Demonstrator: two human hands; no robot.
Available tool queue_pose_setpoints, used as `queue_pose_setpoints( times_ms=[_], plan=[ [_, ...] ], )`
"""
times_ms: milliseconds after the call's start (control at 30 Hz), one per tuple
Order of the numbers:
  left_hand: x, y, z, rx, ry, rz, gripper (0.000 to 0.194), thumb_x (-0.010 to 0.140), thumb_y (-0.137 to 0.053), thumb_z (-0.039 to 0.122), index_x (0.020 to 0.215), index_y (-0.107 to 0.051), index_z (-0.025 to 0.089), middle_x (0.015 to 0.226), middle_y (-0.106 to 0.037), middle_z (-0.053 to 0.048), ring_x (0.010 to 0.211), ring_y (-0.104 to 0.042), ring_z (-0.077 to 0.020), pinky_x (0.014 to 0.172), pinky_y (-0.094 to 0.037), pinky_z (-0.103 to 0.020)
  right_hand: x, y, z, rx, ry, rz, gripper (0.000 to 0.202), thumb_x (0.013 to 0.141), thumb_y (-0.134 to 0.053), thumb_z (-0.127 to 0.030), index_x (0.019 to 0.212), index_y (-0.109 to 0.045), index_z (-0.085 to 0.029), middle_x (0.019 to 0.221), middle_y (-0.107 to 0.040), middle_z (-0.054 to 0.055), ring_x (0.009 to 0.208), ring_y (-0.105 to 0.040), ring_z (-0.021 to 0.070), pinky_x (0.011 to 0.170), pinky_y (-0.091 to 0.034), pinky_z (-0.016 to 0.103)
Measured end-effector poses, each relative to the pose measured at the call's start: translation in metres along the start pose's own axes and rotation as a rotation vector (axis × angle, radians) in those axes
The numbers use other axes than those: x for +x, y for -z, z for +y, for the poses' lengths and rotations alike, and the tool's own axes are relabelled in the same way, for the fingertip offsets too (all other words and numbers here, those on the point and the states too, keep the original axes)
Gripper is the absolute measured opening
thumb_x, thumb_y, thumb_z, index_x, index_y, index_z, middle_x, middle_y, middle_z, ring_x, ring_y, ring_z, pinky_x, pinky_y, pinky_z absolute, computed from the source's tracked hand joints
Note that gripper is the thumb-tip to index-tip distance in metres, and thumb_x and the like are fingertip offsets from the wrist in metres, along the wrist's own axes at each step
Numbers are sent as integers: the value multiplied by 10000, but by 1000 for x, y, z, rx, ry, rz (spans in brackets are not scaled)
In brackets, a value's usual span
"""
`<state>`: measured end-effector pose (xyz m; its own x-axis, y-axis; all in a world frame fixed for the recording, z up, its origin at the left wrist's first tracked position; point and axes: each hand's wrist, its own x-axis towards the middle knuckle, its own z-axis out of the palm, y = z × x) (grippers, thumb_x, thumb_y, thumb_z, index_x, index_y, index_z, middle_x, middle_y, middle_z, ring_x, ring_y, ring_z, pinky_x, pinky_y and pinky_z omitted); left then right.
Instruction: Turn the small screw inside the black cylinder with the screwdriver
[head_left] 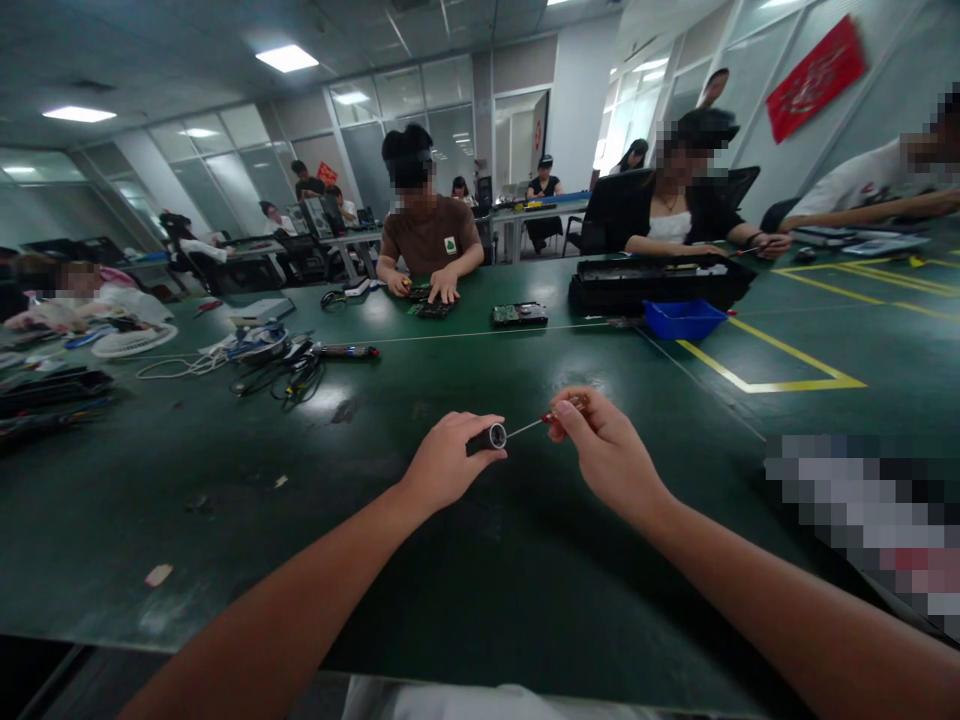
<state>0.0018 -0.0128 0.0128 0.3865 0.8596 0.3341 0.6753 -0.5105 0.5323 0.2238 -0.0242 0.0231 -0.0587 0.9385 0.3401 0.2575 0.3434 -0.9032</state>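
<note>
Although arms cover part of its near side, the green counter [225,500] takes up most of the view, w/ yellow tape lines on its far R part. Across it sits a co-worker in a brown shirt [431,235], both hands at a dark board [435,310]. To that person's L (R side of view) is a long black casing [592,297], w/ a blue tray [682,322] just in front of it. Tangled cables [289,375] lie L of centre, near a white fan-like item [135,340].

Hands, both up front over the counter: L hand [446,465] curled, thumb & fingers closed round a dark cylinder [485,438], its pale-rimmed end showing; R hand [604,440] pinched shut on the handle of a thin screwdriver [527,429]. Shaft runs b/w the two hands, tip at the cylinder's rim; can't tell if it's touching or inside. Beyond them, well apart, sits a circuit board [520,314]. Smallest: a pale scrap [159,575] near the counter's front L edge.
</note>
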Motion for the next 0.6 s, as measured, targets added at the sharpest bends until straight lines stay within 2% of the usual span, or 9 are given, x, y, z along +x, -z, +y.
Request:
queue_pose_setpoints(
  times_ms=[333,600],
  plan=[
    [1,-1,-4,-34,21,-3,411,842,-746,308,1242,-661,262,1098,-704,-18,1024,-606,-223,908,-445,-359,-1,-2,-2,34,26,32,192,974,-499,-395,983,-578,-220,820,-652,26,753,-629,183,727,-500,360],
    [0,-1,-2,-44,24,2,420,839,-749,303,1247,-657,266,1077,-705,-12,1005,-605,-218,879,-446,-351,-4,-1,-5,4,50,-4,187,955,-520,-383,1002,-585,-215,853,-677,41,797,-664,196,746,-524,371]
  ],
)
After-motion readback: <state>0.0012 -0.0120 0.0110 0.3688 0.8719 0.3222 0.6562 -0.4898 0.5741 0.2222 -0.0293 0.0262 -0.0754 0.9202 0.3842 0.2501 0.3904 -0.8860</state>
